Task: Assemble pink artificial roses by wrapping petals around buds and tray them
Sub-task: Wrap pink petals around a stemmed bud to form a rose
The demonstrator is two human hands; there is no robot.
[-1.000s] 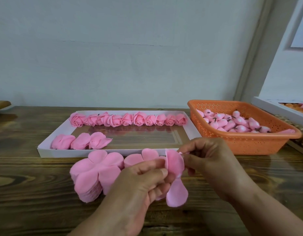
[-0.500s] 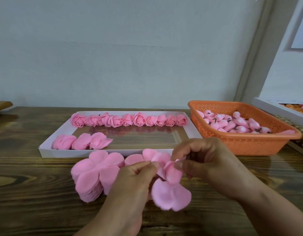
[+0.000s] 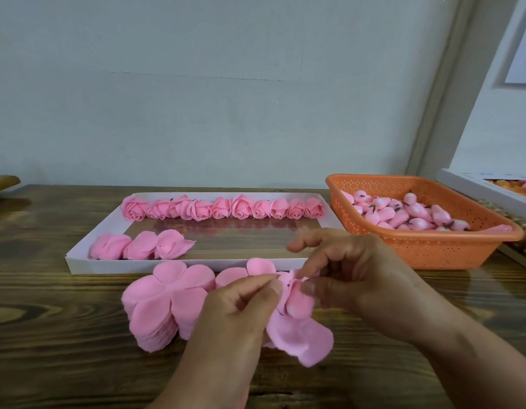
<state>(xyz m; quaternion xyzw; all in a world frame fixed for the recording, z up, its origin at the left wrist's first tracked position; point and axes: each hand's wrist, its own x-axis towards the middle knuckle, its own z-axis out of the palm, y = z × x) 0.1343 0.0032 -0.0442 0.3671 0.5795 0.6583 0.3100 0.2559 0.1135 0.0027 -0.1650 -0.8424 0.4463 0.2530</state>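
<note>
Broadly, I judge the job to be well under way but far from finished. Across the middle of the frame lies the white tray (image 3: 78,262), and along its far edge I count a row of about ten finished roses (image 3: 223,208); three more flower pieces (image 3: 140,245) lie at its near left, leaving most of the tray floor unfilled. At right of centre the orange basket (image 3: 427,249) holds plenty of buds (image 3: 403,215), so many roses remain to be made. Below the tray, left of centre, a thick stack of petal sheets (image 3: 167,302) sits on the wooden table (image 3: 49,335). At lower centre, my left hand (image 3: 235,314) and right hand (image 3: 353,278) both pinch one petal sheet (image 3: 300,338), folding it around a bud (image 3: 297,305); its lower petals hang loose, so this wrap is only begun.
</note>
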